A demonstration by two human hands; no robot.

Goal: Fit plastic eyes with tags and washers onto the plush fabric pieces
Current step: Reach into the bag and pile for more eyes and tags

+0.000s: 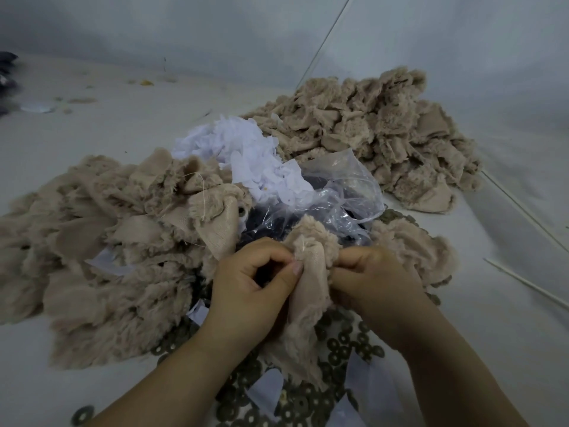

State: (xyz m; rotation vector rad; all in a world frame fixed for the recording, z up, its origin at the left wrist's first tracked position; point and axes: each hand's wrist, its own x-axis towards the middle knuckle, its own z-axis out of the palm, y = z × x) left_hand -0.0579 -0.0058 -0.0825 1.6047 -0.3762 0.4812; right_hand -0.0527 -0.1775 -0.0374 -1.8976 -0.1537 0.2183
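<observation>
On the pale worktop [92, 143], low in the frame, my left hand [249, 291] and right hand [375, 282] both pinch one furry tan piece [311, 272] tight above the washers [335, 349].

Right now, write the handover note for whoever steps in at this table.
Left hand and right hand: both pinch one plush piece, backing side up.
Washers lie scattered under the hands; white tags and the clear bag of dark parts sit just behind.
Plush piles: left pile and far-right pile; which is finished cannot be told.
Left: finish this piece, then continue.
</observation>
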